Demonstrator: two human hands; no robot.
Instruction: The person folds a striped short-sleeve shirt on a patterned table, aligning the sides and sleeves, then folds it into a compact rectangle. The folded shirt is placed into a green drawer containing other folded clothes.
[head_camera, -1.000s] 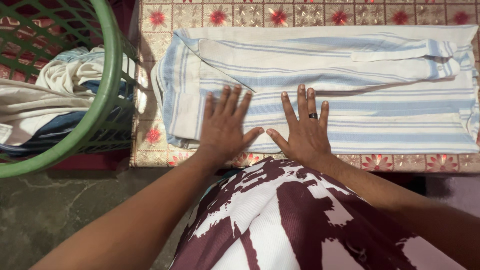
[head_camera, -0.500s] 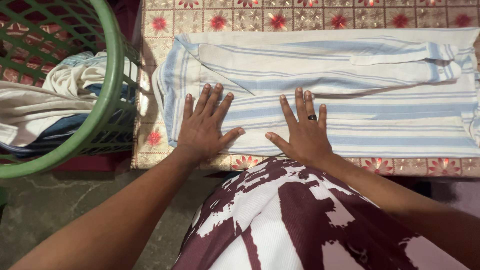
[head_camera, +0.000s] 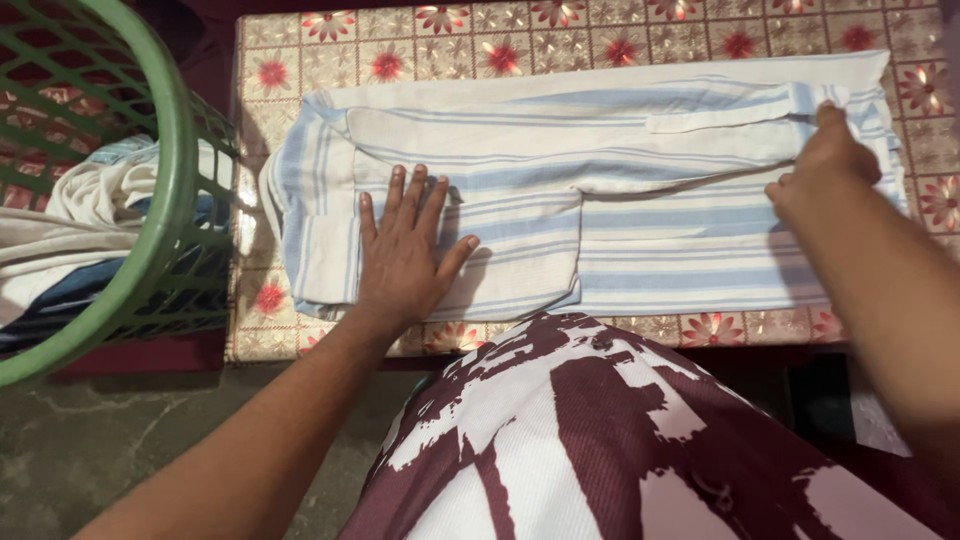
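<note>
1. Striped shirt (head_camera: 640, 240) lies folded on desk (head_camera: 560, 50), long axis left-right.
2. Left hand (head_camera: 405, 255) flat, fingers spread, pressing collar end.
3. Right hand (head_camera: 820, 165) at far right end, pinching sleeve cuff (head_camera: 810, 100).
4. Green basket (head_camera: 170, 200) left of the desk.

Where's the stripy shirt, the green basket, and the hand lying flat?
stripy shirt (head_camera: 690, 250), head view, on its folded body.
green basket (head_camera: 172, 190), head view, on its rim.
left hand (head_camera: 405, 255), head view, on its back, flat on the shirt.
</note>
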